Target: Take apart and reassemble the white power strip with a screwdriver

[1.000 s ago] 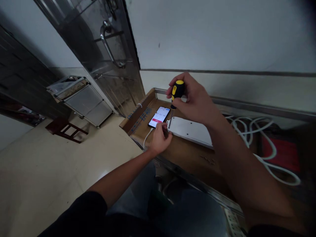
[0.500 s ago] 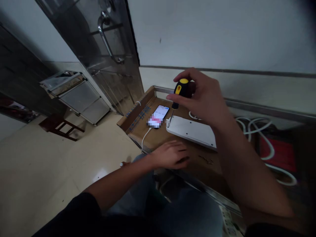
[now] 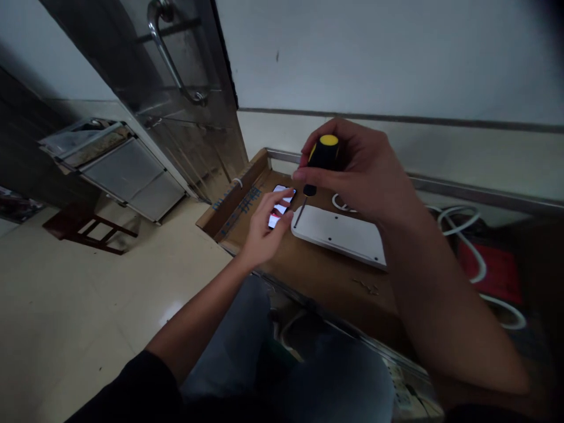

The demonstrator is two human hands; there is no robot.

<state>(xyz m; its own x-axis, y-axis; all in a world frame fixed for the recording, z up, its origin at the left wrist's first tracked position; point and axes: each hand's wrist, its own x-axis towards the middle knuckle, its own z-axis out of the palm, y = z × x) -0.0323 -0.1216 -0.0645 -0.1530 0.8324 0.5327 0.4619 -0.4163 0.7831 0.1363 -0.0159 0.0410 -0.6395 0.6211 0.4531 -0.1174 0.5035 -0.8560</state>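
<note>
My right hand point(image 3: 352, 164) grips a screwdriver point(image 3: 324, 154) with a black and yellow handle. Its thin shaft slants down, and the tip meets the left end of a long, flat white casing point(image 3: 337, 232). Dark screw holes or screw heads dot the casing's upturned face, while my right forearm hides its far end. My left hand point(image 3: 261, 235) hovers over a phone point(image 3: 274, 221) with a lit screen, fingers apart, thumb close to the casing's left corner. Several small screws point(image 3: 365, 286) lie loose in front of the casing.
A cardboard sheet with a raised edge point(image 3: 229, 200) lines the worktop against the wall. Thick white cable point(image 3: 473, 252) loops at the right beside a red item point(image 3: 493, 270). On the left stand a brown stool point(image 3: 88, 226), a rack point(image 3: 132, 170) and a metal door with a handle point(image 3: 170, 59).
My left hand has risen from the worktop's front edge to the phone, and its fingers have spread. The screwdriver stays at the casing's left end in my right hand. The view has shifted slightly.
</note>
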